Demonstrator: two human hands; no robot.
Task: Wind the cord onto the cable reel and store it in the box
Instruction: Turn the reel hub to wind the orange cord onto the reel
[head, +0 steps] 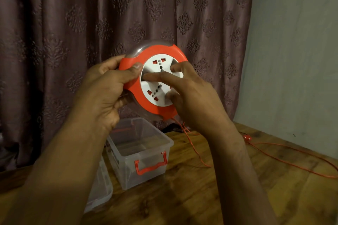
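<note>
Two hands hold the cable reel [155, 80] up in the air above the table [201, 188], in front of the curtain [91, 14]. The left hand [102, 93] makes the firm grip: its thumb lies curled across the orange rim on the reel's left side, and the fingers wrap behind the clear casing. The right hand [193, 97] lies on the white socket face, its fingers bent with the tips pressed into the recesses of the disc, one near the centre and others at the right and lower edge.

From the bottom of the reel the thin red cord [193, 148] drops to the table, then trails away right along the wood toward the wall, with the red plug [247, 137] lying near the table's back edge. Below the reel, on the table, stands the clear plastic box [139, 150], open at the top, with a red latch handle on its near end. Just left of it lies its clear lid [100, 188], partly hidden by the left forearm.
</note>
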